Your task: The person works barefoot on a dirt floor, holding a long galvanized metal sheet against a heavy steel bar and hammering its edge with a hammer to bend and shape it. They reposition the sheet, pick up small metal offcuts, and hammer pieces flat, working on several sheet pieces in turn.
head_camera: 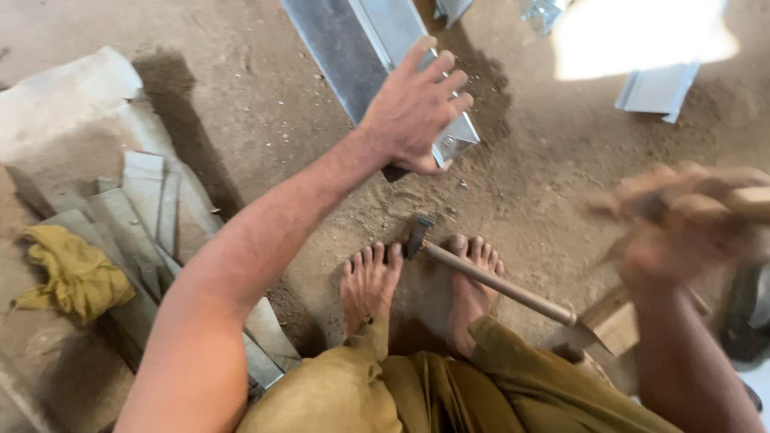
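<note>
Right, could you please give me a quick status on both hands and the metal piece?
Left hand open, resting on the grey folded sheet-metal channel. Right hand blurred, gripping a pale wooden piece. Wooden-handled hammer lying across the feet.

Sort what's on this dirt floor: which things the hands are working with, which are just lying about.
In hand:
- metal channel under the left hand
- blurred wooden piece gripped by the right hand

Lying about:
- hammer by the feet
- yellow cloth
- stacked metal strips
- small metal offcut
</note>
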